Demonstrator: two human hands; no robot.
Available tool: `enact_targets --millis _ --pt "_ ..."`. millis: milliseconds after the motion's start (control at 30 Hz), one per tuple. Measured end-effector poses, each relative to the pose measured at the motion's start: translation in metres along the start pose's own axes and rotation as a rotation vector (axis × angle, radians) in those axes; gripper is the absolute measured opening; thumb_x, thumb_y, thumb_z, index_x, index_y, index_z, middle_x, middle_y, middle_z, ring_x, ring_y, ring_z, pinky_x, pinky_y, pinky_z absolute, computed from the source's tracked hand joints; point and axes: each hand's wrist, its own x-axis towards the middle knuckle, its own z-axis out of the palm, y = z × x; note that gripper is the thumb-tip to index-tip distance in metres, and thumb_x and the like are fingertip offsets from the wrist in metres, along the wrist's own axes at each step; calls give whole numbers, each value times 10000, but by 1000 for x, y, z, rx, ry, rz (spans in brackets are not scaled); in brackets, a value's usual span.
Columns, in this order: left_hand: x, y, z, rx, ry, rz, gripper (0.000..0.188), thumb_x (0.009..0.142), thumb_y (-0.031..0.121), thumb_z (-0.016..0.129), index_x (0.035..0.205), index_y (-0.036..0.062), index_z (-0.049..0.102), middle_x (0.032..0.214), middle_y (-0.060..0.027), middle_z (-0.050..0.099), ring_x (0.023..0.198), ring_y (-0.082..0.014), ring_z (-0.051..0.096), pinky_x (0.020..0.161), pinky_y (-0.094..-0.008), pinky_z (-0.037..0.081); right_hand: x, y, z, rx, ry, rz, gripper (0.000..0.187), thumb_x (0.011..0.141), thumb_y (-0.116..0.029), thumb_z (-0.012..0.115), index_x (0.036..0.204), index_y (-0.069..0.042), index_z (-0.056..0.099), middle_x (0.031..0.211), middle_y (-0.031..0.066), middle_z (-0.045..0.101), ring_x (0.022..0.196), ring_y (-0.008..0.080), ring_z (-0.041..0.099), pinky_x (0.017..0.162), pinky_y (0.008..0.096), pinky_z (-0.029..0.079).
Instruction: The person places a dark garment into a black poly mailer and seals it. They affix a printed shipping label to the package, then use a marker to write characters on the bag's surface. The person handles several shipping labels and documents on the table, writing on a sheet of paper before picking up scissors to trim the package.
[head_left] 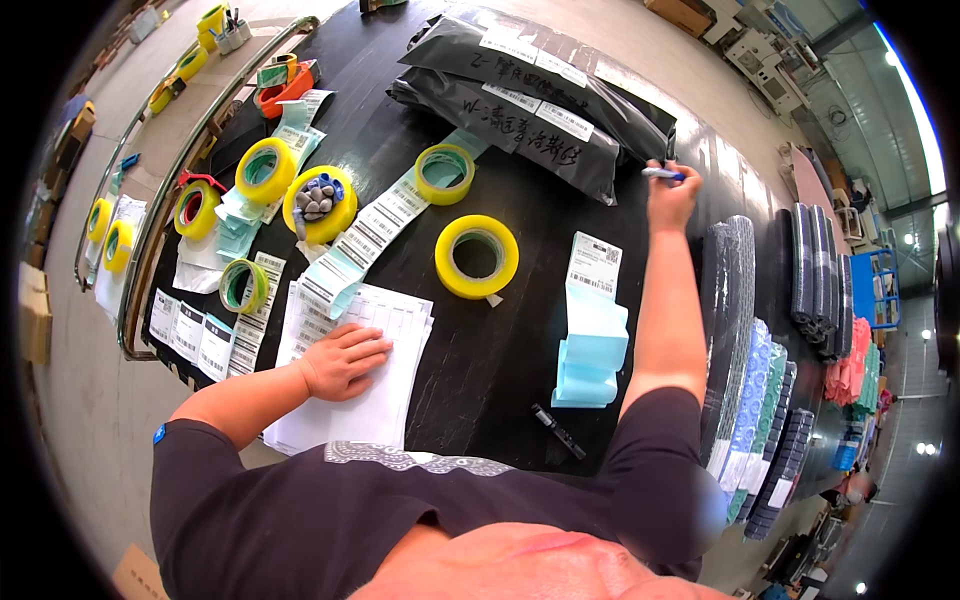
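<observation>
My left hand (347, 361) lies flat on a stack of white printed papers (385, 400), fingers stretched out. Out to the far right, my right hand (674, 198) is closed around a white and blue pen (663, 174). It is beside the right end of two black plastic mailing bags (560, 150), one overlapping the other. The bags carry white labels and dark handwriting. Between my arms, a strip of labels on pale blue backing (592, 335) lies folded on the black table (500, 370). Near the table's front edge rests a black marker (558, 432).
Yellow tape rolls (477, 257) and label strips (375, 225) cover the left side. One roll (320, 204) holds small grey pieces. A red tape dispenser (285, 90) stands at the far left. Rolled fabric bundles (727, 320) line the right edge. A metal rail (150, 250) borders the left.
</observation>
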Motion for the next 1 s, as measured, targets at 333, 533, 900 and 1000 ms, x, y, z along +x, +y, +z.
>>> enact_targets --millis 333,533,900,1000 --pt "3 -1 1 -22 -2 -4 404 670 216 720 1045 76 660 1297 -84 607 1200 -294 561 999 -451 430 43 92 79 377 146 903 768 737 -512 835 1192 -15 466 1184 144 579 1010 289 600 825 492 509" --pt "8 -6 1 -23 -18 7 390 672 235 723 1031 93 664 1297 -69 607 1200 -286 557 999 -446 426 81 95 89 496 190 927 741 758 -415 843 1254 52 549 1210 154 630 1022 331 627 782 540 523" --pt "39 9 -33 59 -102 21 337 714 167 696 1042 98 660 1259 -85 619 1139 -288 592 921 -420 476 174 -46 80 129 187 578 622 734 -267 860 1149 6 485 1108 191 640 947 275 670 846 335 528" --pt "81 -22 -86 187 81 134 347 730 108 687 1074 80 654 1262 -135 618 1135 -306 614 923 -426 486 182 -62 69 120 175 480 600 751 -285 844 1144 -9 485 1107 187 640 949 269 672 852 325 527"
